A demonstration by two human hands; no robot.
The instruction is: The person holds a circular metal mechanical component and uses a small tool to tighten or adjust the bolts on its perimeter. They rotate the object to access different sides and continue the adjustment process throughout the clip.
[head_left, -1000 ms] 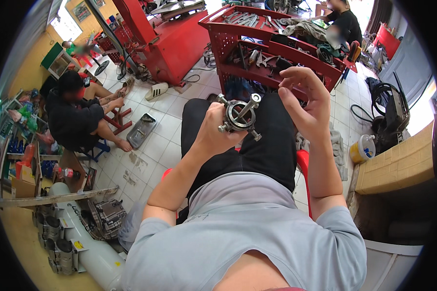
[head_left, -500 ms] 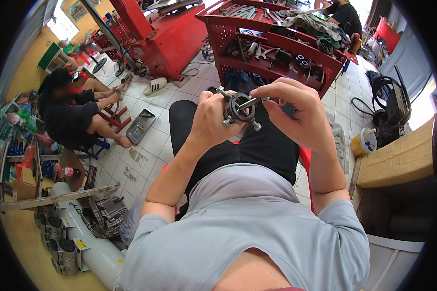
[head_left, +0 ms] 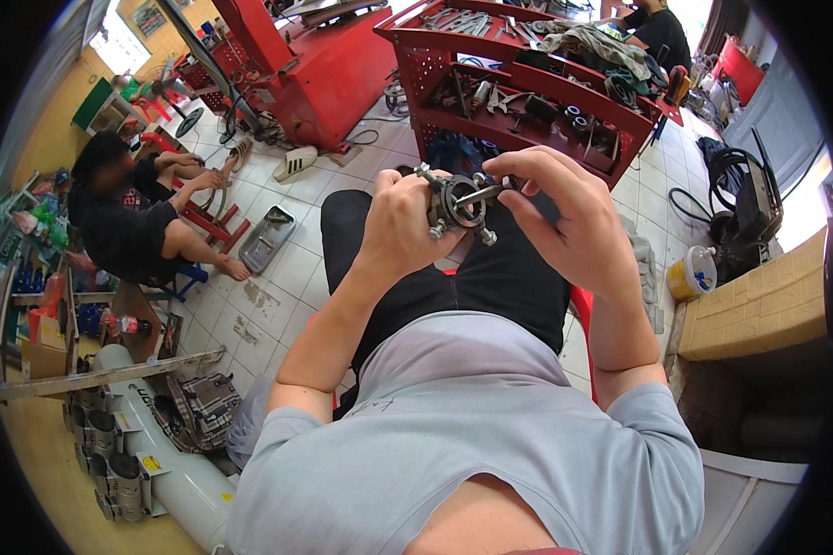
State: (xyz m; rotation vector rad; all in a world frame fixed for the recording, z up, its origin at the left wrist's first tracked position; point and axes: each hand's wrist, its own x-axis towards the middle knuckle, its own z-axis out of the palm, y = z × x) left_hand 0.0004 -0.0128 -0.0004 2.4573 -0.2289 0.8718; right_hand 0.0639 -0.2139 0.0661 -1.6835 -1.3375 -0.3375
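My left hand [head_left: 400, 225] is wrapped round a dark metal ring-shaped part [head_left: 449, 203] with several bolts sticking out from its rim. It holds this part above my lap, the ring's opening turned toward me. Between the thumb and fingers of my right hand [head_left: 569, 208] is a thin metal rod [head_left: 478, 195], which lies across the front of the ring. Whether the rod touches the ring, I cannot tell. My left fingertips are hidden behind the part.
Ahead stands a red tool cart [head_left: 528, 92] with wrenches and rags. A person in black [head_left: 125, 217] sits at left near a metal tray [head_left: 268, 239]. A yellow-and-white bucket [head_left: 692, 274] stands at right; a large white cylinder [head_left: 180, 462] lies lower left.
My right fingertips have shifted slightly along the rod, and the rod's outer end shows less. The seated person at left has moved their head and arms.
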